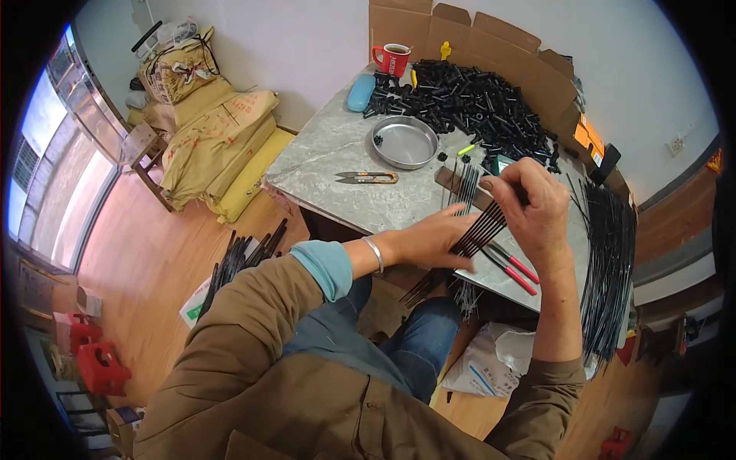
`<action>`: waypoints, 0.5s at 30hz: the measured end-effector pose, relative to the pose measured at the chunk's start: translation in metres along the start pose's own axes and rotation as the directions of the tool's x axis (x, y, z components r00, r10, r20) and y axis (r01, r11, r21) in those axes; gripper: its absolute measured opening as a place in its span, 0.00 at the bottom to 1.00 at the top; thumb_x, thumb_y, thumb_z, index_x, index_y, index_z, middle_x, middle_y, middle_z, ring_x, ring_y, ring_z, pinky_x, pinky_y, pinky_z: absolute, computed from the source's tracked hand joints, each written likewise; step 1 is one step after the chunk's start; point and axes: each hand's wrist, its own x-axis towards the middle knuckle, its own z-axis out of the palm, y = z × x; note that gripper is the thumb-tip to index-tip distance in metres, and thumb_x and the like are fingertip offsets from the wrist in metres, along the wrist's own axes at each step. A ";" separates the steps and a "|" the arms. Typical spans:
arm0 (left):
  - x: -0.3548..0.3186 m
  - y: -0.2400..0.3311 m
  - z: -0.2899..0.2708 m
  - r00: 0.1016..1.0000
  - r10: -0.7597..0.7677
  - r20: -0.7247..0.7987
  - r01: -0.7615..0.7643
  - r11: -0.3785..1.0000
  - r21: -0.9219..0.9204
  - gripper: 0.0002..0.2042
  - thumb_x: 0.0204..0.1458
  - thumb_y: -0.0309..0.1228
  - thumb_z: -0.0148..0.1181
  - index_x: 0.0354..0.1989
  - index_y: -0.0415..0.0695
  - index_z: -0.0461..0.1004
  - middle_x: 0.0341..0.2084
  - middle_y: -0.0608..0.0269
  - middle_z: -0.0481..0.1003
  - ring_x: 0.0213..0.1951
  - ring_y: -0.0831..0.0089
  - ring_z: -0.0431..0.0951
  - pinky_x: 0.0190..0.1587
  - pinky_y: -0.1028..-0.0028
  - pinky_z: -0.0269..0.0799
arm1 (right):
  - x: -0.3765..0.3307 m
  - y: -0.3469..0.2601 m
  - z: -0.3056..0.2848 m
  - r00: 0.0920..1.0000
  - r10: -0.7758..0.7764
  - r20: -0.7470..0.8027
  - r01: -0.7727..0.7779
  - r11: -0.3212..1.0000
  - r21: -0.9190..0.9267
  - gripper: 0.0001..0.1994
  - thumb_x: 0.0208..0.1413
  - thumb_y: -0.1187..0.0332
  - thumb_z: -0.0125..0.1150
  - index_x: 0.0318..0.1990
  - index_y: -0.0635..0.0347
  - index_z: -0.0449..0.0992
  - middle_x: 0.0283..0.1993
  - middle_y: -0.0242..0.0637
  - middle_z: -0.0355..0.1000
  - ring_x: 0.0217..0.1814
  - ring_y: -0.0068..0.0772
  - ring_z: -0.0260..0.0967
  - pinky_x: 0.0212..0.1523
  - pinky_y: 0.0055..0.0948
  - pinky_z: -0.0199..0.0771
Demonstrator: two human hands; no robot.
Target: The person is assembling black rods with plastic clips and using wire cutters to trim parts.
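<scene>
My right hand (535, 205) is closed around the upper end of a bundle of thin black rods (475, 234), held slanting above the grey marble table (322, 165). The fingers of my left hand (435, 239) grip the same bundle lower down, near the table's front edge. The rods' lower ends hang past the edge toward my lap. A silver bangle sits on my left wrist. Beneath my hands, red-handled pliers (515, 270) lie on the table, alongside a few loose rods (464, 184).
A heap of small black tubes (471, 103) fills the far table by a round metal pan (405, 142), thread snips (368, 178), a blue case (360, 92) and a red mug (392, 59). Long black rods (609, 261) drape at right. Cardboard box behind; sacks and more rods on the floor at left.
</scene>
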 end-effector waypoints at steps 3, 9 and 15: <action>-0.016 -0.018 0.012 0.983 0.181 -0.039 -0.148 0.894 0.423 0.29 0.39 0.46 0.68 0.48 0.43 0.73 0.61 0.44 0.58 0.65 0.49 0.54 0.65 0.49 0.46 | 0.001 -0.001 -0.004 1.000 0.003 -0.027 -0.004 0.999 -0.035 0.08 0.47 0.77 0.65 0.24 0.65 0.70 0.19 0.34 0.64 0.19 0.22 0.60 0.21 0.23 0.60; -0.025 -0.040 0.016 0.989 0.148 0.010 -0.137 0.887 0.441 0.38 0.41 0.54 0.63 0.49 0.30 0.69 0.61 0.40 0.58 0.65 0.43 0.51 0.67 0.53 0.45 | 0.009 -0.007 -0.020 0.881 0.406 0.242 -0.454 0.869 0.195 0.02 0.53 0.78 0.59 0.29 0.66 0.74 0.23 0.25 0.68 0.27 0.12 0.62 0.26 0.17 0.62; -0.033 -0.028 0.013 0.986 0.016 -0.166 0.070 0.862 0.502 0.44 0.39 0.56 0.62 0.58 0.31 0.62 0.63 0.36 0.51 0.67 0.43 0.46 0.67 0.54 0.42 | 0.011 0.048 -0.009 0.916 0.401 0.037 -0.382 0.837 0.392 0.11 0.61 0.64 0.52 0.38 0.65 0.74 0.29 0.27 0.70 0.27 0.14 0.64 0.25 0.15 0.63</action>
